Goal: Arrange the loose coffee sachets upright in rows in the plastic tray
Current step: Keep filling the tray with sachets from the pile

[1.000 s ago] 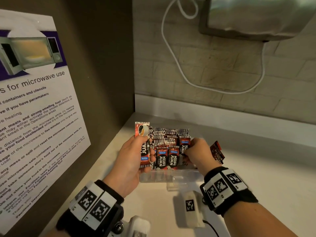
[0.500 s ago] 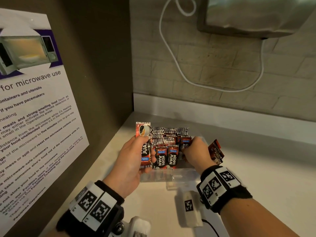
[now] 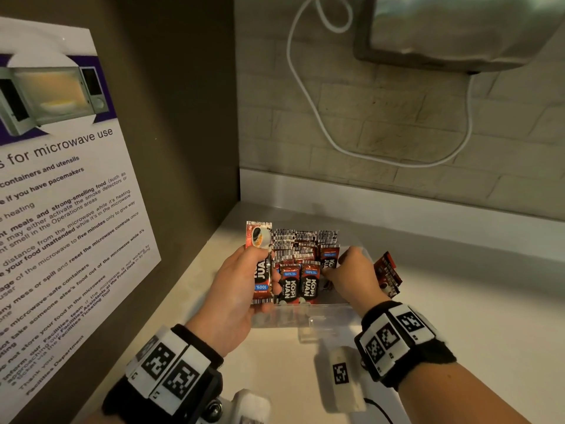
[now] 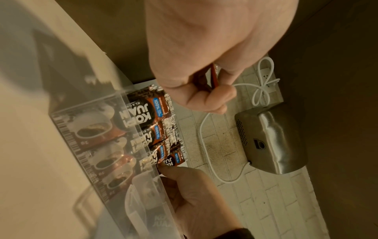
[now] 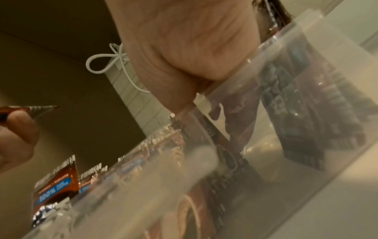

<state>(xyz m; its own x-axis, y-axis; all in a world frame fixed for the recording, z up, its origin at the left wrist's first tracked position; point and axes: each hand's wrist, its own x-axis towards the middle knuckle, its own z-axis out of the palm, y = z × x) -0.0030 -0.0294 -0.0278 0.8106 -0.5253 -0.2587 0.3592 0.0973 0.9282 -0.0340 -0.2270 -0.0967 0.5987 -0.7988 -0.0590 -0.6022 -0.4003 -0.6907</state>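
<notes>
My left hand grips a small stack of red-and-black coffee sachets upright at the left end of the clear plastic tray. Rows of sachets stand upright inside the tray, printed fronts towards me. Over the tray's right part, my right hand has its fingers curled down and pinches a standing sachet. In the left wrist view its thumb touches that sachet. The right wrist view shows the fingers reaching down behind the tray wall.
A few loose sachets lie on the white counter just right of the tray. A wall with a microwave notice stands close on the left. A tiled back wall carries a white cable and a steel appliance above.
My right hand has edged slightly deeper into the tray at the right-hand sachet. The left hand keeps its stack in the same place.
</notes>
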